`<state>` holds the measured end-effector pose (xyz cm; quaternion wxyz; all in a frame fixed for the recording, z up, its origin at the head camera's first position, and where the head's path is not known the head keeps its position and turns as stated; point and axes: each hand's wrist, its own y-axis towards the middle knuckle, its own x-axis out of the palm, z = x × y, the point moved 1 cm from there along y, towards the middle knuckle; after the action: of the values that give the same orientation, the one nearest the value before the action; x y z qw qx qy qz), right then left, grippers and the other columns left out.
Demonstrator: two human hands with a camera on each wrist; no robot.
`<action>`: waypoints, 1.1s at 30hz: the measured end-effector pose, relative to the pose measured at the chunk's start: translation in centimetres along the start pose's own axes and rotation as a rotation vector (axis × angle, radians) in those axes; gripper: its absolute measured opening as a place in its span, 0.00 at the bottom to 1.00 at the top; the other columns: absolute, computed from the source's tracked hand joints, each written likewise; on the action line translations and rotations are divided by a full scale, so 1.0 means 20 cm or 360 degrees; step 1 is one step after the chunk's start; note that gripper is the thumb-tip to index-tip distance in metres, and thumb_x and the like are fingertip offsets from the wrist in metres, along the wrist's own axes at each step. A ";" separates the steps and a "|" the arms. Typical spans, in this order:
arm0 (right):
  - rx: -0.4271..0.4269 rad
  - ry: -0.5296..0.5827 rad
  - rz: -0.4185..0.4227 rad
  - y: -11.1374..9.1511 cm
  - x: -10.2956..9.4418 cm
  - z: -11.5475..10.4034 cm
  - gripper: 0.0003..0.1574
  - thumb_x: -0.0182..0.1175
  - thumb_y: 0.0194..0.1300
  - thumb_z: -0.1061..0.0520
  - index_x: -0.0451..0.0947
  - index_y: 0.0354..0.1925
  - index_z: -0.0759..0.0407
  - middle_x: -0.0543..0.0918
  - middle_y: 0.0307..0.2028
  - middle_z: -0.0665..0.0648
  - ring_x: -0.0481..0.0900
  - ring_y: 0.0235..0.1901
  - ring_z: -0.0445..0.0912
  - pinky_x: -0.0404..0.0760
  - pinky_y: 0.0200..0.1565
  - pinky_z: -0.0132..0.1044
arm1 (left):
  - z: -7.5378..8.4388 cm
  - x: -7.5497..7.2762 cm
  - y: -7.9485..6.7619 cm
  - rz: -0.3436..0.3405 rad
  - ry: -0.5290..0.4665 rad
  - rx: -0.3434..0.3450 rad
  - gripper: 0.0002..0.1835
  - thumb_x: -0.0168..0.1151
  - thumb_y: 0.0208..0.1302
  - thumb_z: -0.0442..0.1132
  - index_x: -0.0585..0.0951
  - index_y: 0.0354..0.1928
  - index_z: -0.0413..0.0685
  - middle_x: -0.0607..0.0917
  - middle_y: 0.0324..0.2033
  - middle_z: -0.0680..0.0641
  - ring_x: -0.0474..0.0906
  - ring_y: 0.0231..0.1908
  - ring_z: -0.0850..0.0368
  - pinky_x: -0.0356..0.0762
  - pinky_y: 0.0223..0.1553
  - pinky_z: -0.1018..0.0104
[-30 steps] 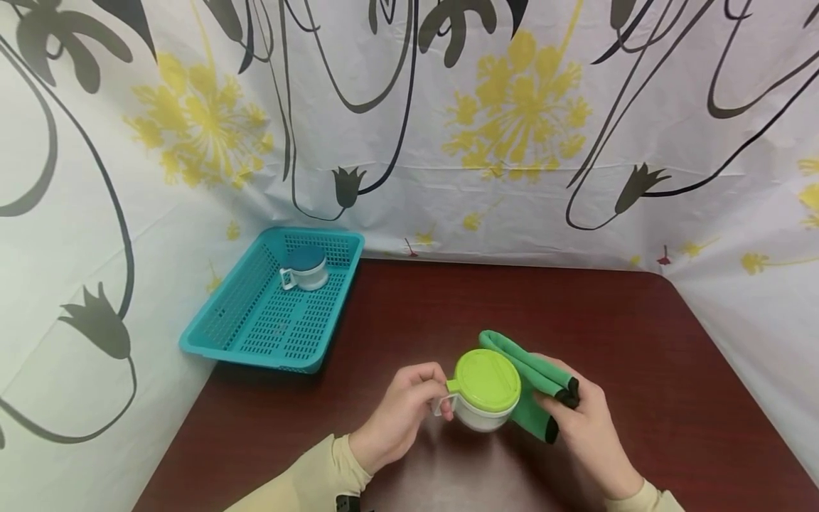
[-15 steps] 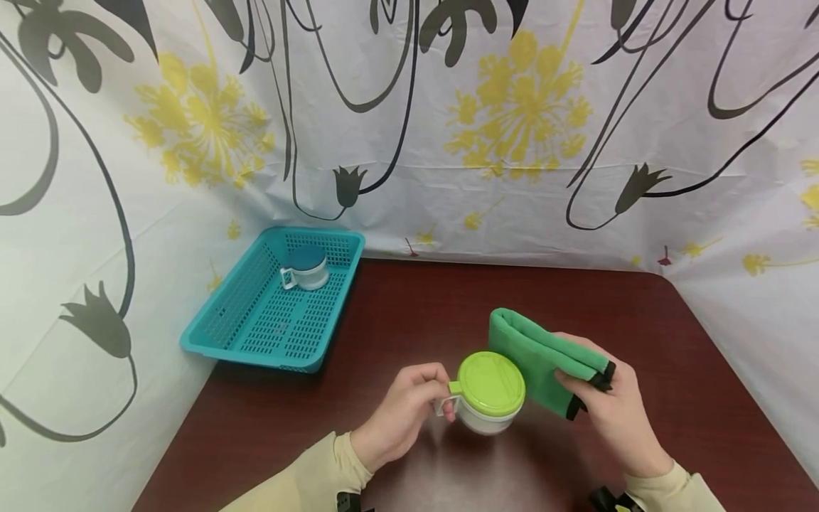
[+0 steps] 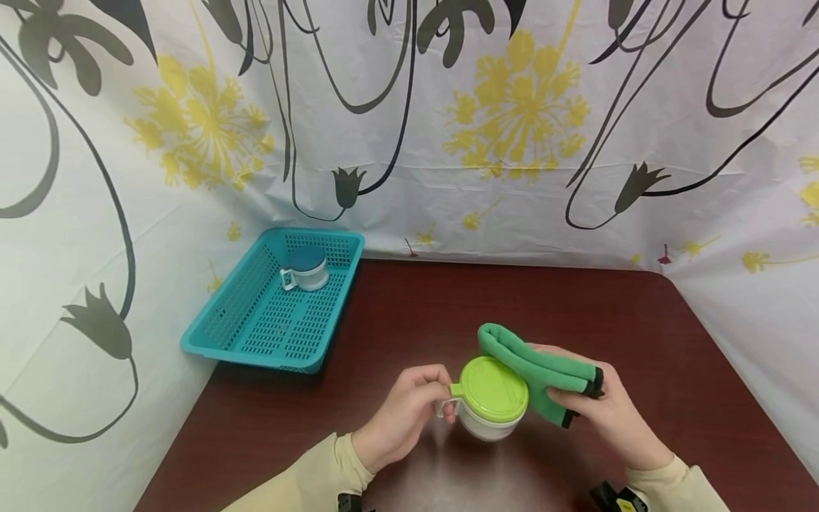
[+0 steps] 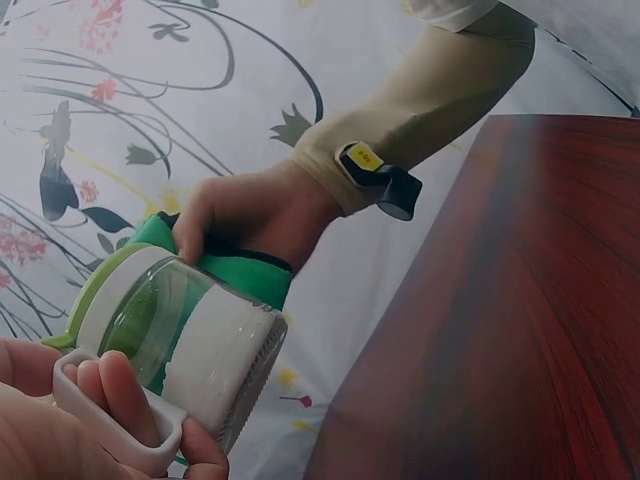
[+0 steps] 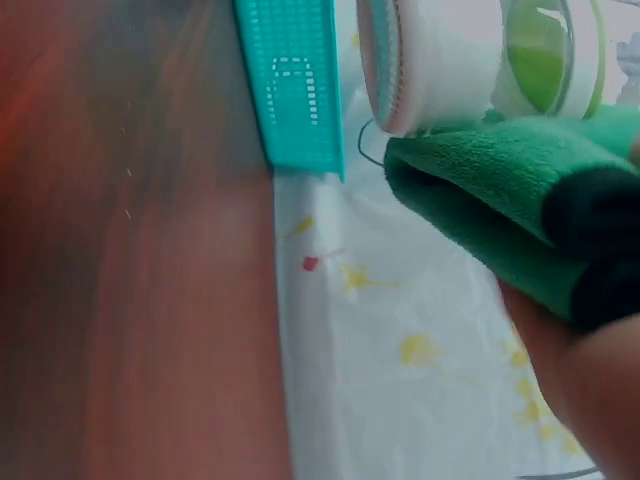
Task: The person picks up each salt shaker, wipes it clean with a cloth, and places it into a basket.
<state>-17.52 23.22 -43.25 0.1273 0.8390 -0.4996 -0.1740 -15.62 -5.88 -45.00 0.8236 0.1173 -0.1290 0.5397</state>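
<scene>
A seasoning jar with a lime-green lid and white contents is tilted above the table in front of me. My left hand grips it by its white handle, with fingers through the loop. My right hand pinches a folded green cloth with black edging, its thumb on the near side. The cloth lies against the jar's right side, overlapping the lid's rim in the head view. From the right wrist, the cloth sits right at the clear glass wall.
A turquoise basket stands at the table's back left. Inside it is a similar jar with a blue lid. Patterned white sheeting hangs behind and beside the dark red table.
The cloth in my right hand first moved up and right along the jar, then came back left and down against it. The jar shifted slightly right, still held by its handle.
</scene>
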 end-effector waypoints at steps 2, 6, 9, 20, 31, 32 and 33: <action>0.0006 0.0090 -0.0133 0.00 0.00 0.03 0.38 0.50 0.63 0.78 0.60 0.72 0.72 0.70 0.67 0.69 0.73 0.64 0.52 0.75 0.58 0.35 | 0.00 0.00 0.00 0.0000 -0.0004 -0.0005 0.10 0.54 0.61 0.28 0.67 0.28 0.23 0.74 0.18 0.48 0.75 0.23 0.54 0.77 0.34 0.63; 0.0183 0.0286 -0.0172 -0.03 0.01 0.08 0.41 0.48 0.66 0.76 0.55 0.76 0.65 0.68 0.69 0.65 0.72 0.64 0.48 0.75 0.57 0.36 | 0.00 0.00 0.00 0.0004 -0.0008 -0.0014 0.10 0.53 0.60 0.27 0.67 0.28 0.23 0.74 0.18 0.48 0.75 0.22 0.54 0.77 0.34 0.63; 0.0293 0.0483 -0.0165 -0.04 0.05 0.14 0.40 0.46 0.70 0.74 0.53 0.77 0.63 0.67 0.70 0.66 0.72 0.64 0.49 0.77 0.57 0.41 | 0.00 -0.01 0.00 0.0002 -0.0010 -0.0015 0.10 0.54 0.60 0.27 0.67 0.28 0.24 0.74 0.18 0.48 0.75 0.23 0.54 0.77 0.34 0.63; 0.0229 0.0810 -0.0150 -0.04 0.11 0.21 0.33 0.40 0.72 0.75 0.54 0.73 0.73 0.71 0.64 0.72 0.77 0.59 0.52 0.79 0.56 0.47 | -0.01 -0.01 0.00 -0.0043 0.0006 -0.0038 0.08 0.59 0.64 0.30 0.73 0.29 0.31 0.76 0.21 0.47 0.77 0.26 0.53 0.78 0.37 0.63; 0.0255 0.0888 -0.0083 -0.04 0.12 0.18 0.32 0.38 0.73 0.75 0.53 0.73 0.72 0.70 0.65 0.70 0.75 0.61 0.54 0.77 0.59 0.50 | 0.01 -0.01 0.01 -0.0132 -0.0016 -0.0013 0.15 0.59 0.69 0.33 0.71 0.36 0.22 0.78 0.24 0.45 0.78 0.28 0.54 0.79 0.39 0.62; 0.0263 0.0880 -0.0070 -0.04 0.12 0.18 0.32 0.38 0.73 0.74 0.54 0.73 0.71 0.70 0.65 0.69 0.75 0.61 0.54 0.77 0.59 0.50 | 0.01 -0.01 0.01 -0.0137 -0.0020 -0.0017 0.14 0.59 0.69 0.33 0.71 0.35 0.23 0.78 0.24 0.45 0.78 0.29 0.54 0.80 0.40 0.62; 0.0268 0.0871 -0.0059 -0.04 0.12 0.18 0.32 0.39 0.73 0.74 0.54 0.73 0.71 0.71 0.65 0.69 0.75 0.61 0.54 0.77 0.59 0.50 | 0.01 -0.01 0.01 -0.0142 -0.0026 -0.0022 0.13 0.59 0.69 0.33 0.72 0.35 0.25 0.78 0.24 0.45 0.79 0.29 0.54 0.80 0.40 0.61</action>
<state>-17.26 21.28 -47.28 0.1840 0.8714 -0.4438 0.0986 -15.88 -6.14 -44.88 0.8466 0.1217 -0.1341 0.5005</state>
